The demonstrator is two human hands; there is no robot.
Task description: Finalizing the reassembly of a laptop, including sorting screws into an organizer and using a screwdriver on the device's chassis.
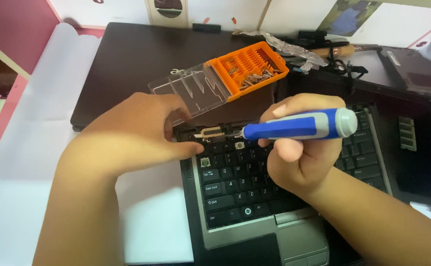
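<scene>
Right hand [294, 157] fingers clamped on blue screwdriver [299, 124], left hand [141, 133] fingers pinched together on laptop [235, 197], orange case [247, 66] holding bits [257, 76]

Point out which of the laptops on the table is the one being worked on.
It is the open laptop with its keyboard showing, under both hands: left hand rests at its top edge, right hand holds a blue screwdriver. The dark laptop behind lies closed, carrying an orange bit case.

Glossy blue-and-grey plastic screwdriver [299, 124]; matt black plastic keyboard [255, 182]; clear-lidded orange plastic bit case [249, 68]
</scene>
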